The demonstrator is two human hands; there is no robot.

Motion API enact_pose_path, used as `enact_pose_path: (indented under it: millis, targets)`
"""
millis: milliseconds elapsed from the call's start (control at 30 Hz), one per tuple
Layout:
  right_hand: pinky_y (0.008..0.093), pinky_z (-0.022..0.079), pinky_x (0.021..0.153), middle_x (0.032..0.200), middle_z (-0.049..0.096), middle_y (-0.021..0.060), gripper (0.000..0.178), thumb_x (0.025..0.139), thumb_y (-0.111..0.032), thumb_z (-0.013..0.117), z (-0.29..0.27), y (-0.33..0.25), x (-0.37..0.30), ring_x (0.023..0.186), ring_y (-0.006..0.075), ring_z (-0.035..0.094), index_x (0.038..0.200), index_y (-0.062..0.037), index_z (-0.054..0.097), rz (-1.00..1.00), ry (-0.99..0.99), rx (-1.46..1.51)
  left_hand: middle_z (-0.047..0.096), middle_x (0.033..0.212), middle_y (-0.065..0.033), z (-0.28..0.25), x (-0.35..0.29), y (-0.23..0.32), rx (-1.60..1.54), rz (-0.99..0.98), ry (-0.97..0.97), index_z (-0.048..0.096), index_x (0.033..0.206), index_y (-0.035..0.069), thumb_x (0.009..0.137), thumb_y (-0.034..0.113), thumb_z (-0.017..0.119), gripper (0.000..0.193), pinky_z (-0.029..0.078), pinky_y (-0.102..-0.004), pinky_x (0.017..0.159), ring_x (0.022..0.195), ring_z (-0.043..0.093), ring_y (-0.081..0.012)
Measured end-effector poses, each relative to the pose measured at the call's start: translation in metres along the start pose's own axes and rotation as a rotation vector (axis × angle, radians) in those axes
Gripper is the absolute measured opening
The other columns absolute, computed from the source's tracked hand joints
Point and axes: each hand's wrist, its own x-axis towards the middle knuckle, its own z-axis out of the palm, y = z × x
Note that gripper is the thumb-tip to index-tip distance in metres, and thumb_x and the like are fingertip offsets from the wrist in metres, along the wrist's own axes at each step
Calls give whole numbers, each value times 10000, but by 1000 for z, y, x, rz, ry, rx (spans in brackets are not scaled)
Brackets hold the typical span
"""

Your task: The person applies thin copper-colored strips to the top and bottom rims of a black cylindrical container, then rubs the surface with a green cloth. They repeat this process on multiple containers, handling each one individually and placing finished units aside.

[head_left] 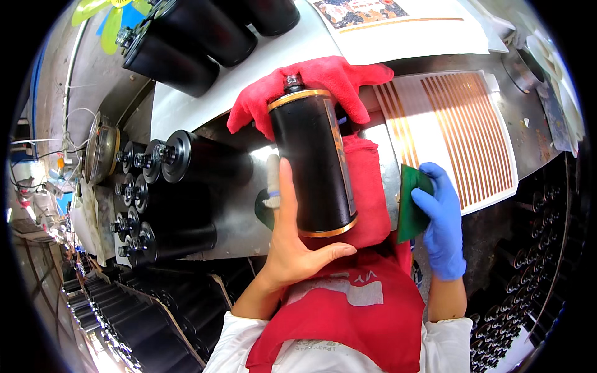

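A black cylindrical bottle with gold bands at both ends and a clear glass neck lies on red cloth, its neck pointing away from me. Along its right side runs a dark picture label. My left hand is bare but for a pale cover on one finger. It lies against the bottle's lower left side, fingers stretched and thumb spread below the base. In a blue glove, my right hand grips a thin green scraper to the right of the cloth.
Several black bottles lie at the left, and more stand beyond. A sheet of gold strips lies at the right, a printed label sheet farther back. Racked bottles fill the lower right. A green-bladed fan is at the upper left.
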Motion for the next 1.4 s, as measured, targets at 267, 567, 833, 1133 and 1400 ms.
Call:
enact_pose_path:
  millis: [267, 567, 833, 1133, 1400]
  targets:
    - [278, 481, 774, 954, 570, 107, 288, 789, -36, 619, 34, 12, -45, 858, 147, 589, 1052, -19, 506, -190, -149, -496, 279, 1398, -260, 0, 6, 1, 411, 232, 32, 184, 1425, 7, 645, 89, 808, 1001, 334, -372, 996, 1258, 371, -371]
    - [295, 489, 726, 969, 586, 113, 312, 829, -86, 612, 38, 19, -50, 836, 168, 604, 1113, -48, 487, -281, -235, -550, 240, 1377, -361, 3, 10, 0, 704, 290, -14, 371, 1346, -24, 660, 71, 731, 780, 207, -519, 1043, 1298, 216, -513]
    - [283, 445, 830, 1015, 538, 108, 321, 833, -82, 604, 20, 36, -32, 938, 148, 540, 1117, -17, 468, -161, -146, -481, 472, 1266, -267, -16, -29, -60, 372, 52, 29, 135, 1399, -87, 756, 189, 721, 913, 357, -380, 988, 1134, 508, -380]
    - [284, 500, 710, 945, 627, 106, 281, 830, -94, 613, 46, 12, -54, 806, 160, 630, 1092, -71, 512, -382, -224, -555, 283, 1363, -335, -1, -2, -7, 904, 364, -24, 235, 1391, -39, 664, 245, 768, 944, 104, -589, 1050, 1294, 209, -518]
    - [282, 467, 777, 980, 578, 98, 317, 841, -69, 592, 20, 39, -30, 874, 160, 577, 1130, -30, 467, -251, -84, -523, 462, 1273, -210, -10, -15, -56, 108, -40, -15, -169, 1384, -47, 787, 119, 694, 1062, 351, -368, 990, 1137, 515, -305]
